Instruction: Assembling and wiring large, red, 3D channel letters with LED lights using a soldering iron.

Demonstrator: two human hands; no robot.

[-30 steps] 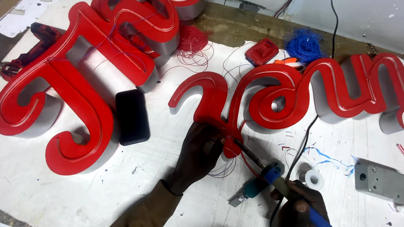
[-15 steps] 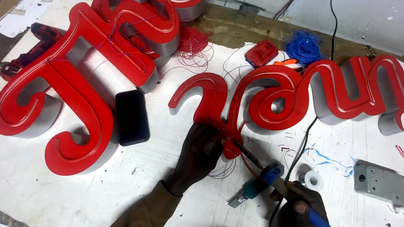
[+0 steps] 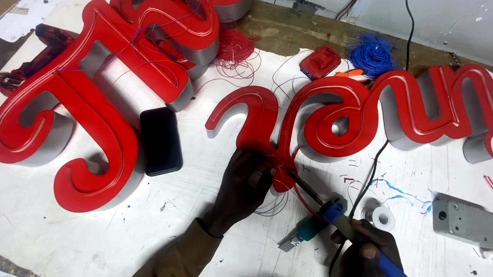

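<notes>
the left hand (image 3: pixel 247 182) pinches thin red wires (image 3: pixel 279 172) against the lower tip of one red script sign piece (image 3: pixel 369 115). the right hand (image 3: pixel 368 263) is closed around one blue-handled soldering iron (image 3: pixel 339 214), its tip at those wires. one black phone (image 3: pixel 160 141) and one grey metal box (image 3: pixel 469 220) lie nearby on the white table (image 3: pixel 32 222).

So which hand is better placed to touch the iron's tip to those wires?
Probably the right hand: it grips the soldering iron, tip at the red wires, while the left hand pinches them.
</notes>
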